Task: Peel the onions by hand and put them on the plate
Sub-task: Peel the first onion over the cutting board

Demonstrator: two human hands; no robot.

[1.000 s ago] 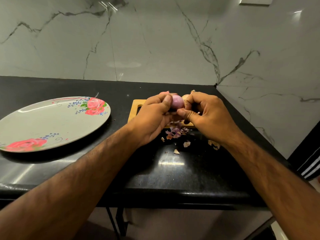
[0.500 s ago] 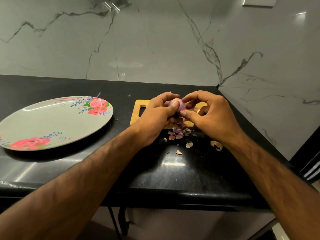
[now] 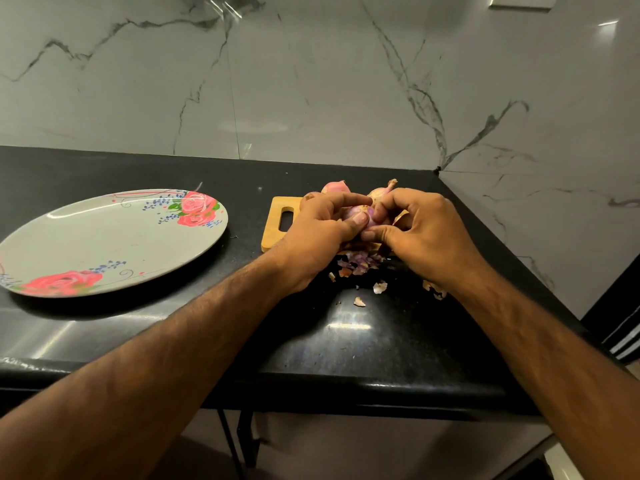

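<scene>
1. Onion (image 3: 361, 213), pink, sits between both hands, just above the wooden cutting board (image 3: 273, 233).
2. Left hand (image 3: 322, 233) grips it; right hand (image 3: 420, 233) pinches its other side.
3. Flowered plate (image 3: 104, 244) lies well left on the table (image 3: 346, 341).

No text, label, brand, number or sign can be read anywhere. The plate (image 3: 114, 244) at the left of the frame bears only painted pink roses and blue sprigs.
</scene>
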